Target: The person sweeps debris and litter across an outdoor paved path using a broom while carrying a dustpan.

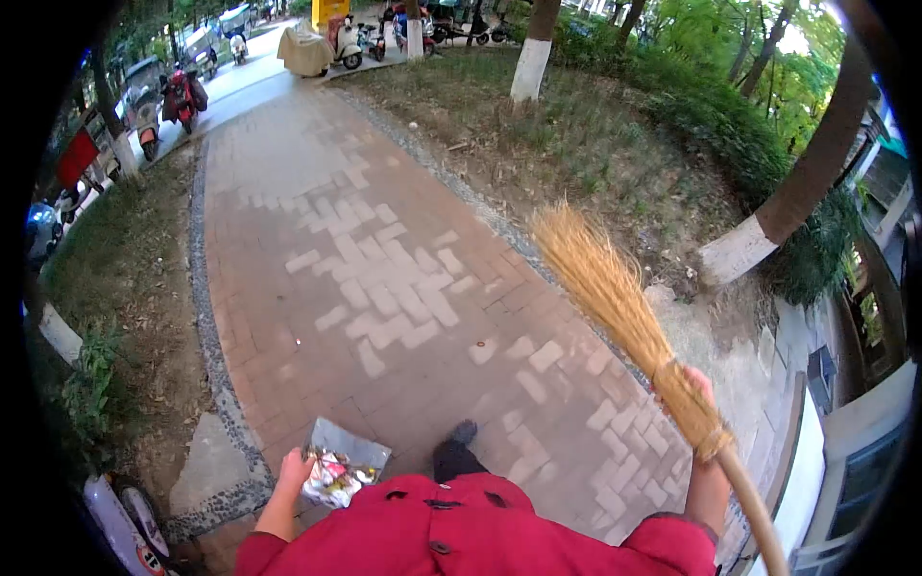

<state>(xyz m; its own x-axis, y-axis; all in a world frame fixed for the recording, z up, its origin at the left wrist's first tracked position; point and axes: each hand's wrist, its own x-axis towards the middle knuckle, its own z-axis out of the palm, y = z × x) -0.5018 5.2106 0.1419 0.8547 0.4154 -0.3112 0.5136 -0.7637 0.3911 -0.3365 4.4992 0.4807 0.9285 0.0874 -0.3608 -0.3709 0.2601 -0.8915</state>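
Left hand (296, 472) gripping litter container (367, 449), right hand (699, 386) clasping straw broom (610, 293), wide brick path (274, 250), pebbled edges (200, 264)

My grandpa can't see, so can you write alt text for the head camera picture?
A person in a red jacket holds up a straw broom in the right hand and a grey container of litter in the left hand, on a brick path. Beyond are trees with white-painted lower trunks and parked scooters.

Daylit trees (533, 62) (white-painted trunks) flank the brick path (317, 230).
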